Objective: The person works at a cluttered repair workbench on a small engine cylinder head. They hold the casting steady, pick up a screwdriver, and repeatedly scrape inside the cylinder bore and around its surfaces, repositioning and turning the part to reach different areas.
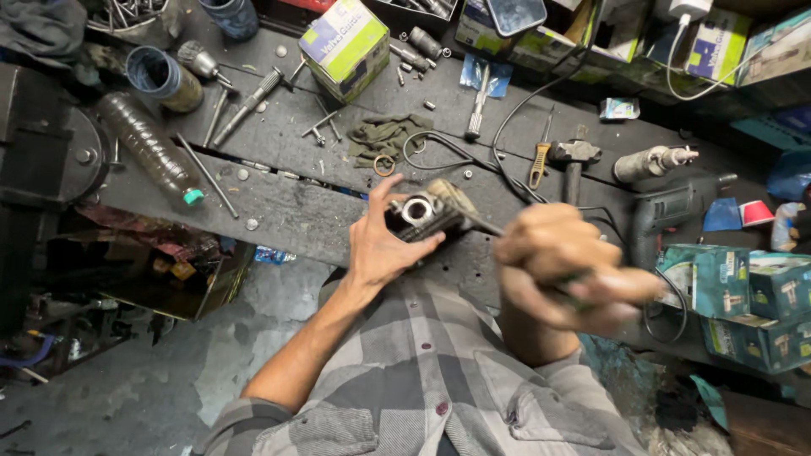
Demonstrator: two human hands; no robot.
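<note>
A green and white cardboard box (pixel 346 46) with a purple label panel stands at twelve o'clock on the dark, scratched wooden desk (pixel 279 211). At three o'clock a stack of teal cartons (pixel 748 304) sits at the desk's edge, and more green and white boxes (pixel 718 42) line the back at one o'clock. A small blue packet (pixel 619 108) lies between them.

The left hand (pixel 384 241) has its grip clamped around a small metal part (pixel 427 215), grey and grimy, with a round bright bore facing up; it is held above the desk's front edge, just past centre. The right hand (pixel 570 270), blurred, has its grip closed on the handle of a thin tool (pixel 490 226) whose shaft meets the part.

At ten o'clock lie a clear ribbed plastic bottle (pixel 152 148) with a green cap and a blue cylindrical can (pixel 165 78). An olive rag (pixel 384 135) is crumpled at twelve o'clock, near scattered bolts. A hammer (pixel 574 156), a yellow-handled tool (pixel 538 160) and a grey power drill (pixel 672 207) lie at two o'clock, with a black cable (pixel 507 127) looping among them.
</note>
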